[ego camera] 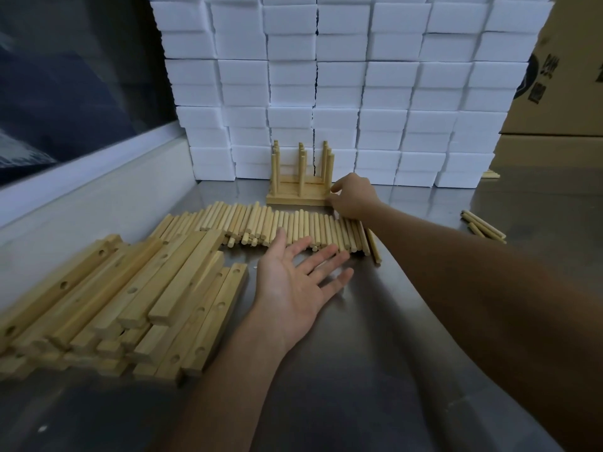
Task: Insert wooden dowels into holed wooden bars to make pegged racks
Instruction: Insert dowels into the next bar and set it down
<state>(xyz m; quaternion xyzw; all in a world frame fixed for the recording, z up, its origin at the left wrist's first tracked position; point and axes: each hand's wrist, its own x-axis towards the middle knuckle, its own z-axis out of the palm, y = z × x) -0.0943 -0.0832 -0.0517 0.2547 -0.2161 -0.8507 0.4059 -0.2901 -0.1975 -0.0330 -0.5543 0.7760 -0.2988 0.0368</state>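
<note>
A row of loose wooden dowels (pixel 261 226) lies across the middle of the steel table. A heap of holed wooden bars (pixel 114 305) sits at the left. Several finished pegged racks (pixel 298 187), dowels upright, stand side by side at the back against the foam blocks. My right hand (pixel 354 195) reaches to the right end of the front rack, with curled fingers touching its bar. My left hand (pixel 297 282) hovers palm up with fingers spread, just in front of the dowel row, holding nothing.
A wall of stacked white foam blocks (pixel 342 86) closes the back. Cardboard boxes (pixel 561 93) stand at the far right. A few stray dowels (pixel 483 225) lie at the right. A white ledge (pixel 81 203) and dark window run along the left.
</note>
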